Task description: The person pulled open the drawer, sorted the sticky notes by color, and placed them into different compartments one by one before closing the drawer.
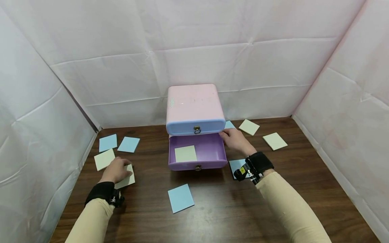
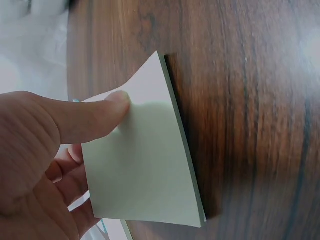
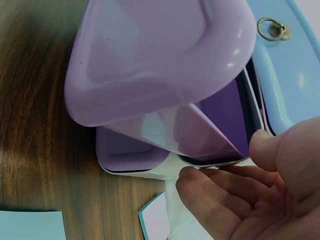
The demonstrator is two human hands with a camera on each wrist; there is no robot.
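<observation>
A small pink cabinet (image 1: pixel 192 104) stands at the back of the wooden table, its blue top drawer (image 1: pixel 196 127) shut. The purple lower drawer (image 1: pixel 221 152) is pulled out, with one pale green note pad (image 1: pixel 185 153) lying inside. My right hand (image 1: pixel 235 140) is at the drawer's right rear corner, fingers relaxed and holding nothing. The right wrist view shows that hand (image 3: pixel 240 175) beside the purple drawer (image 3: pixel 150 65). My left hand (image 1: pixel 117 170) covers a pale green pad (image 1: pixel 127 180) at the left. In the left wrist view it (image 2: pixel 95 125) pinches the pad (image 2: pixel 145 165), thumb on top and fingers under.
Loose pads lie scattered: two blue (image 1: pixel 107 142) (image 1: pixel 128 144) and a green one (image 1: pixel 104 159) at far left, a blue one (image 1: pixel 180 197) in front, another blue (image 1: pixel 238 167) under my right wrist, and green ones (image 1: pixel 249 127) (image 1: pixel 275 141) at right. White cloth walls close three sides.
</observation>
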